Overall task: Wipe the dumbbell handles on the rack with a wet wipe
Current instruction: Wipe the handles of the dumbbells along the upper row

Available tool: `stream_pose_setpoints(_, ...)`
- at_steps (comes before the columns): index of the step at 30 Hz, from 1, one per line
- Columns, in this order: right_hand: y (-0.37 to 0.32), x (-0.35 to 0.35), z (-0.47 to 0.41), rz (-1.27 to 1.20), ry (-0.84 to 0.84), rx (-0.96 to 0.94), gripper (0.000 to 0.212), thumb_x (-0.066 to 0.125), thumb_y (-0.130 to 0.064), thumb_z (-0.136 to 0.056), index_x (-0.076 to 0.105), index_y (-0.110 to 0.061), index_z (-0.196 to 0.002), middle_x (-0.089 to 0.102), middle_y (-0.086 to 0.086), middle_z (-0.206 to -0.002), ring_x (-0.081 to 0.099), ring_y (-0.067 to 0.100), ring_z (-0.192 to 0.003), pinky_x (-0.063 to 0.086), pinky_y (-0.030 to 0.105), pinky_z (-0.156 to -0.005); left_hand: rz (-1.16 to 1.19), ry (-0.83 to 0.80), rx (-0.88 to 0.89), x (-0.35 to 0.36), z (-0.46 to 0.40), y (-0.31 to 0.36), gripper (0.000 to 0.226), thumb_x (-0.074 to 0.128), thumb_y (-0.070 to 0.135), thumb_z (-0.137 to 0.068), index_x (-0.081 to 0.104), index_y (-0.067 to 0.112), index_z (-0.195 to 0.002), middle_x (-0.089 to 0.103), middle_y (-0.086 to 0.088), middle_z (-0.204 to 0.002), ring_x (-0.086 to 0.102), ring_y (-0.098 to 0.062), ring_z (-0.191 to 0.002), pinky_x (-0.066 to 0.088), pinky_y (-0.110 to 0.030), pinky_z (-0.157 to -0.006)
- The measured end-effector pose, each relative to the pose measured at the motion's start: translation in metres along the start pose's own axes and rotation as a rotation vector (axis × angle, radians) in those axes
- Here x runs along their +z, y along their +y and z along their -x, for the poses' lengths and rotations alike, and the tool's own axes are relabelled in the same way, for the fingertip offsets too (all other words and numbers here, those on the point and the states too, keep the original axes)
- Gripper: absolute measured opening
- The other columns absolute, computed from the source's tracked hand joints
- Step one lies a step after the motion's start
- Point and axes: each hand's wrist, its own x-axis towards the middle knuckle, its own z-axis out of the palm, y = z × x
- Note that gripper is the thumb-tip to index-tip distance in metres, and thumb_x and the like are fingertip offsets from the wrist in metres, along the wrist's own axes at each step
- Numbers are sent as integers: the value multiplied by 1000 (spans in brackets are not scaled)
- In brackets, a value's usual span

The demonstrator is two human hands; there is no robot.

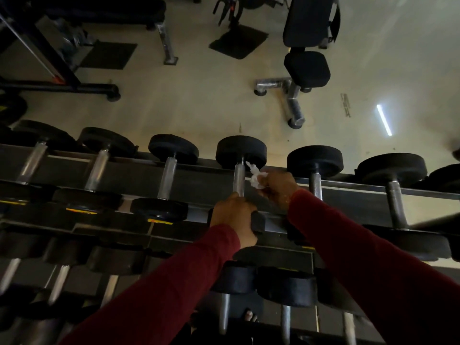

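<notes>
My right hand [278, 189] pinches the wet wipe [256, 178] just beside the handle [239, 179], which lies at nine o'clock from it and runs twelve-to-six. My left hand [234, 216] grips that dumbbell's near head.

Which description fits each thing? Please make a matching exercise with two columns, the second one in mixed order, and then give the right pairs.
Things:
1. wet wipe
2. left hand
3. sleeves
4. bench

Descriptions:
A. dark red
B. stands on the floor beyond the rack
C. white and crumpled, pinched by the right hand
D. grips the near end of a dumbbell on the top row

Pairs: 1-C, 2-D, 3-A, 4-B
</notes>
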Motion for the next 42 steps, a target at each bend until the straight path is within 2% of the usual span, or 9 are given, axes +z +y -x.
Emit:
stream_pose_setpoints(4, -3, 7, -1, 90, -51, -9, 18, 66, 5, -90, 70, -12, -85, 67, 10, -83, 64, 19, -80, 54, 32, -80, 124, 7, 10, -1, 3, -11, 55, 84, 55, -55, 71, 38, -106, 59, 9, -107, 60, -10, -93, 54, -29, -81)
stream_pose_setpoints(7, -4, 19, -8, 156, 55, -29, 9, 78, -10, -76, 70, -8, -72, 72, 10, -76, 67, 20, -71, 54, 31, -67, 123, 0, 45, -5, 3, -13, 56, 81, 59, -58, 68, 39, -109, 61, 10, -108, 58, -10, -98, 51, -26, -81)
stream_pose_setpoints(15, -6, 29, -6, 451, 223, -85, 49, 83, -48, -65, 67, -12, -94, 72, 4, -87, 71, 18, -79, 62, 34, -72, 307, 105, 2, 5, 24, -15, 65, 84, 53, -64, 58, 37, -123, 56, 14, -120, 42, -10, -118, 40, -34, -103)
stream_pose_setpoints(22, 18, 17, 7, 859, 118, -185, 27, 80, -42, -78, 72, -19, -89, 70, -6, -84, 64, 6, -78, 52, 22, -73, 751, 175, -240, 8, 52, -49, 81, 95, 29, -61, 59, 30, -133, 51, 22, -122, 49, 2, -115, 32, 0, -94)
stream_pose_setpoints(24, 20, 18, 12, 916, 117, -221, 24, 80, -41, -80, 72, -21, -92, 68, -9, -82, 60, -1, -73, 44, 14, -60, 790, 147, -253, 7, 51, -56, 84, 96, 26, -61, 59, 27, -136, 55, 18, -125, 51, 1, -118, 34, -3, -96)
stream_pose_setpoints(29, 3, 29, 17, 849, 254, -473, 6, 80, -26, -82, 78, -22, -79, 75, -8, -79, 69, 4, -76, 57, 19, -79, 861, 143, -253, 9, 50, -61, 85, 96, 24, -60, 60, 28, -136, 60, 13, -131, 57, -3, -122, 45, -23, -108)
stream_pose_setpoints(33, -1, 40, 21, 877, 337, -691, 1, 79, -23, -83, 80, -24, -83, 76, -11, -83, 66, 0, -72, 38, -3, -67, 943, 173, -267, 11, 56, -67, 79, 94, 15, -63, 62, 23, -134, 61, 10, -131, 59, 1, -116, 44, -9, -99)
stream_pose_setpoints(37, 14, 40, 37, 1020, 211, -807, 6, 76, -19, -87, 78, -19, -92, 76, -3, -93, 69, 5, -80, 59, 25, -82, 979, 133, -274, 10, 57, -72, 77, 93, 14, -66, 61, 23, -135, 62, 7, -134, 59, -1, -117, 44, -10, -97)
stream_pose_setpoints(42, 12, 36, 38, 1342, -42, -778, 15, 71, -29, -91, 73, -22, -104, 73, 0, -107, 66, 7, -92, 51, 20, -83, 935, 114, -257, 2, 55, -74, 77, 94, 20, -64, 63, 23, -134, 62, 3, -135, 59, -3, -116, 47, -19, -102)
